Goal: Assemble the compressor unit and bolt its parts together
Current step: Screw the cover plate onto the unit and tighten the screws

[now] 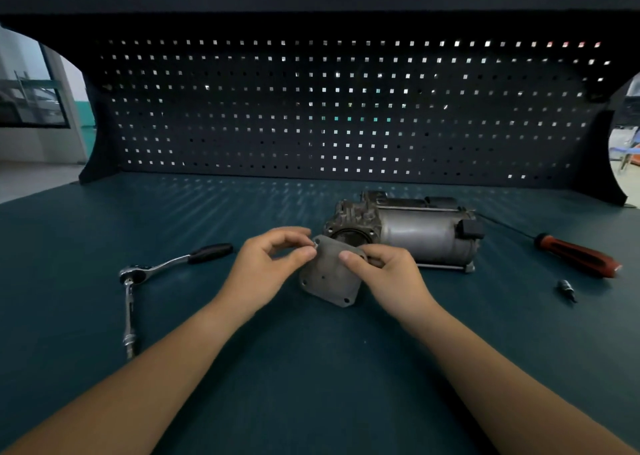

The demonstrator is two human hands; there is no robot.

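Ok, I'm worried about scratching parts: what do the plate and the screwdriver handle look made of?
The plate: dull grey cast metal, perhaps aluminium, matte and slightly rough. The screwdriver handle: red and black plastic or rubber, smooth with a slight sheen.

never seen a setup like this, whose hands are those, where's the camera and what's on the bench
There is no machine here: a person works with bare hands, and the one picture comes from a camera worn on their head, looking down. The right hand holds a grey cover plate, tilted; the left hand pinches what looks like a small bolt at its top corner. Behind them the compressor body lies on the green bench. To the left lies a ratchet wrench with an extension bar; to the right, a red-handled screwdriver and a small bit. A dark pegboard stands at the back.
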